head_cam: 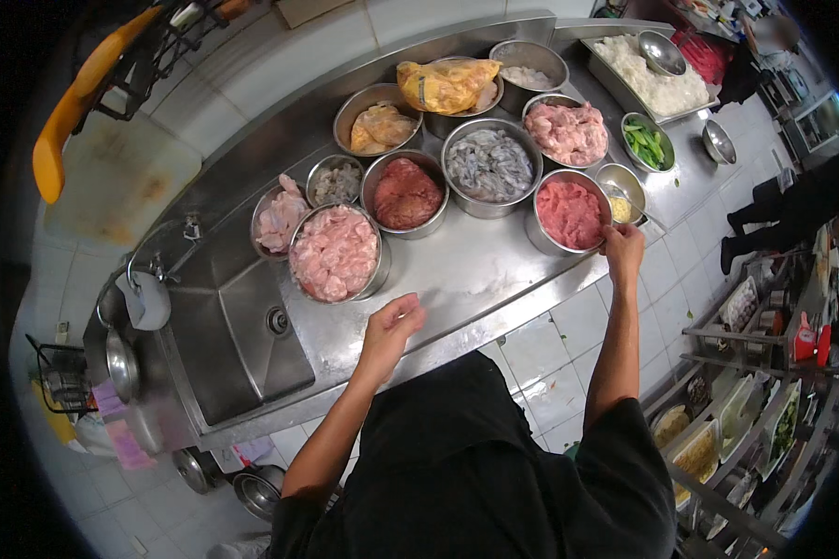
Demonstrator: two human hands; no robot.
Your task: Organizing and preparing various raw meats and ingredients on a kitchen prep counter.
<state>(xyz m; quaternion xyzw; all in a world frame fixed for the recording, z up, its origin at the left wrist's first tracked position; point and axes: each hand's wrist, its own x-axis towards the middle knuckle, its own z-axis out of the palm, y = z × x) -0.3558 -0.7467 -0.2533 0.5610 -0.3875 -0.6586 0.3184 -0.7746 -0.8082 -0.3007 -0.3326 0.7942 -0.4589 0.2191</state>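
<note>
My right hand [624,244] pinches the rim of a steel pot of pink ground meat [570,215] near the counter's front edge. Nothing is in my left hand [394,327], raised over the front edge with its fingers apart. Left of centre stands a pot of pale raw meat chunks [336,253], beside a pot of dark red ground meat [408,194]. A pot of grey squid or shrimp [491,164] sits in the middle. Behind it, a yellow plastic bag [449,85] lies on another pot. A small bowl of minced garlic [621,208] with a spoon touches the ground meat pot's side.
At left is a steel sink [252,335] with a tap. Farther right are a bowl of green vegetables [647,143], an empty steel bowl [719,142] and a tray of white rice or noodles [654,77]. Shelving with food trays [696,458] stands right; a person [790,202] is beyond.
</note>
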